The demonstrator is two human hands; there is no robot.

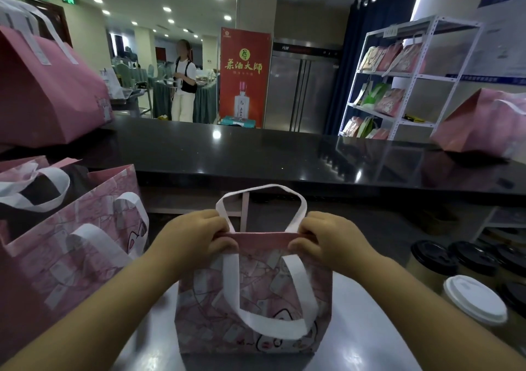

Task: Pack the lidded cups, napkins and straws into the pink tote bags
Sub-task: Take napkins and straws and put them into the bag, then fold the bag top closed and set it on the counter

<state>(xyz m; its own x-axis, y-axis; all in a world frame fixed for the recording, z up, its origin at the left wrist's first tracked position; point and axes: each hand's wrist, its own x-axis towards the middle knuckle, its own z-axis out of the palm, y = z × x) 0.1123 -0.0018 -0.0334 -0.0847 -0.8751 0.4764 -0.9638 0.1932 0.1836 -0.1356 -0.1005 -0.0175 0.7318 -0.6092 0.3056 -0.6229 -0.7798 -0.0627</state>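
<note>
A small pink patterned tote bag with white handles stands upright on the steel worktop in front of me. My left hand pinches the left end of its top edge and my right hand pinches the right end, pressing the mouth together. One white handle stands up between my hands, the other hangs down the front. At the right stand lidded paper cups: one with a white lid and several with black lids. No napkins or straws show.
A larger open pink tote stands at my left. Another pink bag rests on the raised black counter, one more at its right end. A white shelf rack and a person are beyond.
</note>
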